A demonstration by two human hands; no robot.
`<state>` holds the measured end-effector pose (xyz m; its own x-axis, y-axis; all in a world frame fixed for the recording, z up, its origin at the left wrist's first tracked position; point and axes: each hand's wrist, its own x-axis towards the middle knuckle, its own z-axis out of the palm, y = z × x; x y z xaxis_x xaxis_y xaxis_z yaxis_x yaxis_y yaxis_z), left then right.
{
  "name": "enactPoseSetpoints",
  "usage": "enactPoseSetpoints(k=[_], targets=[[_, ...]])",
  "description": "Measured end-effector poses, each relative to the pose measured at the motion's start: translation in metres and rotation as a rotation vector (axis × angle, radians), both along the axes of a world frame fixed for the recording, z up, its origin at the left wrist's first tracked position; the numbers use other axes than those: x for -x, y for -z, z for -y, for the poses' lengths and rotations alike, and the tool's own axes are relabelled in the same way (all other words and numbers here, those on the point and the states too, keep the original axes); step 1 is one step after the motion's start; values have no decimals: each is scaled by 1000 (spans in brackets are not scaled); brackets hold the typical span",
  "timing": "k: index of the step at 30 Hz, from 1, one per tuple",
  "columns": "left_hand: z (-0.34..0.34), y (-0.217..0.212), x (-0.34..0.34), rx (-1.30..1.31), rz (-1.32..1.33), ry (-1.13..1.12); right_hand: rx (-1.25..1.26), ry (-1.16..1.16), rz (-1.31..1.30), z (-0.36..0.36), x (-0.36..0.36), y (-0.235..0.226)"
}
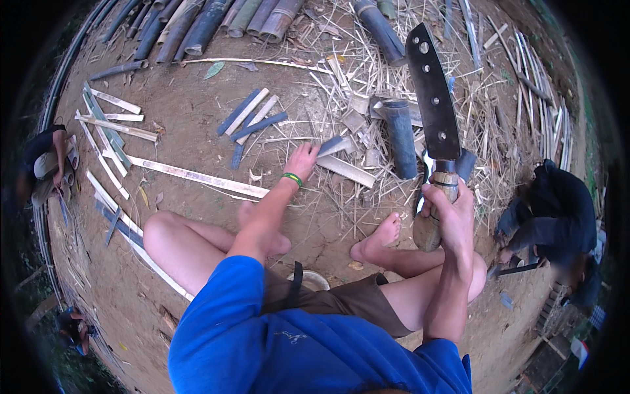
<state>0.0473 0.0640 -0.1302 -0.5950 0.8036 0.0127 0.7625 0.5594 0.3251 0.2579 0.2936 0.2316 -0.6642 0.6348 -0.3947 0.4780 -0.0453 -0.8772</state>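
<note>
My right hand is wrapped round the wooden handle of a machete. Its broad dark blade, dotted with shiny round spots, points up and away from me. In front of me, my left hand is low over the ground, its fingers closed at the end of a short split bamboo piece. A wider pale bamboo strip lies just beside that piece. Between the two hands a dark bamboo section stands among shavings. Several short split strips lie beyond my left hand.
Long split strips lie to the left. Dark bamboo poles are stacked at the far side. Shavings litter the dirt ground. One person crouches at right with a blade; others are at left and lower left.
</note>
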Motion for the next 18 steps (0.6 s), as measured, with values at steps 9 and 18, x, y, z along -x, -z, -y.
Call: enactPoseSetpoints(k=[9, 18], targets=[[35, -91, 75, 86, -171, -290, 21, 3, -67, 2, -2, 6], [-101, -6, -70, 137, 126, 251, 42, 94, -81, 3, -5, 8]])
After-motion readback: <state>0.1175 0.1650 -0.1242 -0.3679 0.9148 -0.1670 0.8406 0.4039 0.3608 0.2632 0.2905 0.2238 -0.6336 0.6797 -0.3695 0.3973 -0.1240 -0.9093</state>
